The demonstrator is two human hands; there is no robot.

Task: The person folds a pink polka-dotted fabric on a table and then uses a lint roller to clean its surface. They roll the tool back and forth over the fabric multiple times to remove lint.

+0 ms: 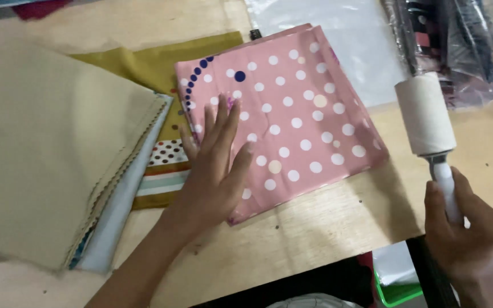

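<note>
We are working at wooden table (326, 228). Pink dotted cloth (292, 114) lying folded at table middle, beside beige fabric stack (41, 142). We are pressing left hand (215, 165) flat on it, fingers spread, holding nothing. Right hand (463, 228) gripping lint roller (426, 114) upright by handle, off cloth; likely rolling step, calling for lowering roller onto cloth.

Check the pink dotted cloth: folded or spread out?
Folded. The pink cloth is a compact rectangle with layered edges at its top corner; left hand lies flat on it.
</note>
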